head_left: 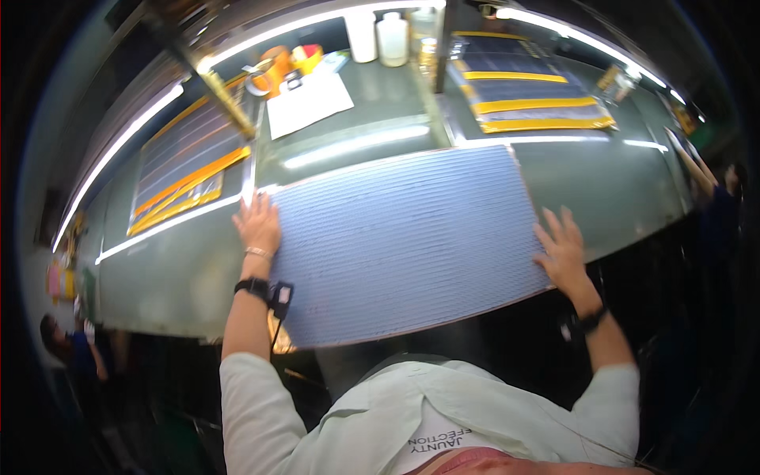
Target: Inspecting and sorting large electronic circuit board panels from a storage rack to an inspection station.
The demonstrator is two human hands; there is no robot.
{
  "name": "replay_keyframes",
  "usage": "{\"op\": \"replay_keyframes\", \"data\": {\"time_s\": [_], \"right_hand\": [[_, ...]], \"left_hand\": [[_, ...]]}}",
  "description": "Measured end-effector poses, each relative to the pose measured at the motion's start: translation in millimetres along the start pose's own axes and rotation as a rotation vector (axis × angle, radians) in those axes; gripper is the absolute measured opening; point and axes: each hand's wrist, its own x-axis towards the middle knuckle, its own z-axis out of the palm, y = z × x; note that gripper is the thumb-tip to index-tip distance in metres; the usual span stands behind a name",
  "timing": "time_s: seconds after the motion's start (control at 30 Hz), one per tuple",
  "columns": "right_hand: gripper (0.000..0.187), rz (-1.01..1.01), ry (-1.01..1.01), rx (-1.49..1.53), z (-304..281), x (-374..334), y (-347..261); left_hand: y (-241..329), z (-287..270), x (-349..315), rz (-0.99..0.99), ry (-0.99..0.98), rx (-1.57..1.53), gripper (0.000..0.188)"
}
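Observation:
A large blue rectangular sheet with fine parallel ridges (404, 237) lies on the workbench in front of me, its near edge reaching the bench's front edge. At its left side my left hand (259, 224) rests with fingers stretched out, along the sheet's upper left edge. My right hand (564, 252) is by the right edge, fingers spread, the thumb side close to the sheet; whether it touches is hard to make out. Neither hand grips anything.
On the green bench (617, 186) lie yellow-edged dark panels, a left stack (186, 170) and a right stack (530, 83). Behind are white paper (309, 103), tape rolls (273, 67) and a white bottle (393, 39). Upright posts (445, 47) divide the bench. Other people work at both sides.

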Motion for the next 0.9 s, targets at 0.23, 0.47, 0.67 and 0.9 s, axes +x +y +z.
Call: {"op": "replay_keyframes", "data": {"time_s": [0.23,0.47,0.67,0.9], "right_hand": [[0.060,-0.059,-0.194,-0.050,31,180,39],[0.052,-0.068,-0.186,-0.167,49,199,42],[0.047,-0.057,0.092,0.049,31,95,24],[0.033,0.344,0.150,0.145,19,-92,2]], "left_hand": [[-6,10,1,0.014,-0.043,-0.084,0.047],[-1,11,2,-0.027,-0.076,-0.034,0.047],[-12,11,-38,-0.165,-0.062,0.025,0.057],[-22,-31,-253,-0.374,0.273,-0.121,0.066]]}}
